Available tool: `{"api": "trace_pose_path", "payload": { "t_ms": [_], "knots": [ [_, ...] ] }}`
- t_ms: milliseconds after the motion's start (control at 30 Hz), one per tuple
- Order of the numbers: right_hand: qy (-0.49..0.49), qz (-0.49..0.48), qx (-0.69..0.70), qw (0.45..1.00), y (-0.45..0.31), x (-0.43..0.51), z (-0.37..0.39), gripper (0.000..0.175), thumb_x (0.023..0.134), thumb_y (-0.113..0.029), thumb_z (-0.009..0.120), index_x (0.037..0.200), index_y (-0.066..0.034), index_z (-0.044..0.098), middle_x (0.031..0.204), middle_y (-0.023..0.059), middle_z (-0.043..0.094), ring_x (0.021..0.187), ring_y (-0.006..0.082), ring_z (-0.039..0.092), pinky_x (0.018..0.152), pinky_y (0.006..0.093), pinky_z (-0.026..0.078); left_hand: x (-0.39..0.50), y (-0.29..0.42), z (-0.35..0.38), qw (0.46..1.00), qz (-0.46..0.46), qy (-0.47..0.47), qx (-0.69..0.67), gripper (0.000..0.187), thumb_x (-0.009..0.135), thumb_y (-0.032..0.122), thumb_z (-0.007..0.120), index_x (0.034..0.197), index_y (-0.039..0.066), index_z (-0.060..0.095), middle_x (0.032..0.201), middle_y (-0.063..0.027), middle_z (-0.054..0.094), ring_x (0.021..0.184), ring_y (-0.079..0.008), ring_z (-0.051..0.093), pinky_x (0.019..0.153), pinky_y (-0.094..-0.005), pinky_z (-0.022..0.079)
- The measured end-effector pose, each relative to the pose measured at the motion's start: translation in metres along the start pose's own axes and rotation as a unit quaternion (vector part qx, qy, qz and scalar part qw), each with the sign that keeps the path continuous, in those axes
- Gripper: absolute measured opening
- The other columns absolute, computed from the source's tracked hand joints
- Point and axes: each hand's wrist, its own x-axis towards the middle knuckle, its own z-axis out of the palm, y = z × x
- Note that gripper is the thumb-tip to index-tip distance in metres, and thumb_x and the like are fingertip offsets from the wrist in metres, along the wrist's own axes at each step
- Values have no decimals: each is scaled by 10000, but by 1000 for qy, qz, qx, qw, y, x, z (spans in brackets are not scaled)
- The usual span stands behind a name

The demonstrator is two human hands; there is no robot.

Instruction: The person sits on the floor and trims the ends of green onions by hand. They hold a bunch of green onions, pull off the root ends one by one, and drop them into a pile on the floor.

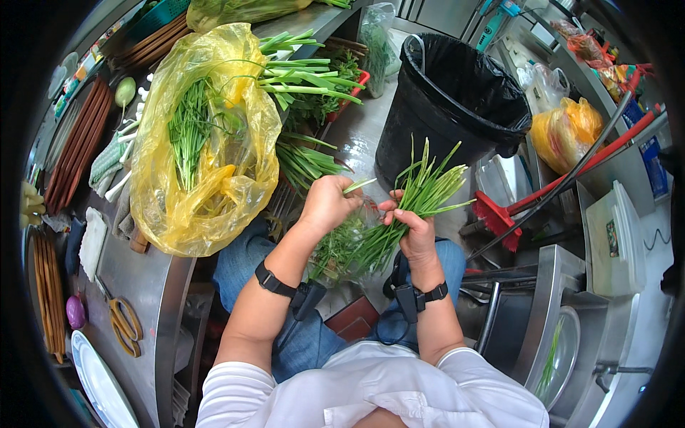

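My right hand (418, 230) is closed around a loose bunch of garlic chives (428, 184), its pale cut ends fanning up and right and its green leaves hanging down to the left. Between the fingertips of my left hand (327, 202) a short pale stalk piece (359, 185) sticks out to the right. Under both hands, between my knees, lies a heap of leafy greens (334, 249), seemingly in a clear plastic bag. A yellow plastic bag (152, 214) rests at the metal counter's edge to my left, with more chives (190, 134) on it.
A black bin with a liner (428, 101) stands ahead of me. Scissors (126, 326) and an oval plate (101, 380) lie on the metal counter (144, 289). A red broom (500, 216) leans at right, near a metal sink (543, 289). Spring onions (316, 75) jut out ahead.
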Motion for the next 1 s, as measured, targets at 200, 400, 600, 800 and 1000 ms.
{"api": "trace_pose_path", "payload": {
  "t_ms": [200,400,600,800,1000],
  "knots": [
    [-30,28,-2,999,0,-3,4,390,748,-18,566,1124,73,528,919,209,651,700,222,621,680,312,514,2,7,2,999,-5,-18,-47,190,745,144,739,861,-2,699,842,-147,653,719,-206,635,676,-321,494],
    [-93,33,-69,993,2,-5,13,448,704,-25,569,1144,54,542,917,198,654,696,235,629,660,330,524,-3,21,12,919,-34,-94,-380,211,825,89,698,958,-66,643,771,-50,590,633,-114,573,570,-295,489],
    [-50,61,-29,996,6,-4,13,362,731,-31,561,1078,69,572,920,193,658,773,271,662,732,350,544,-1,17,6,955,21,-50,-291,112,839,79,676,792,-17,645,721,-5,549,625,-83,529,574,-252,442],
    [-37,90,-37,995,10,0,-3,286,743,-13,574,1015,72,598,950,202,660,829,292,675,768,372,548,2,12,-3,965,33,-7,-260,134,835,105,681,766,-5,648,674,14,573,609,-57,493,564,-237,414],
    [-23,101,-64,993,21,2,-14,286,734,18,595,1012,85,602,959,199,662,824,281,678,758,366,553,-2,25,-16,929,-48,28,-367,95,839,116,690,828,25,666,723,46,601,636,-28,484,571,-213,398]
  ]
}}
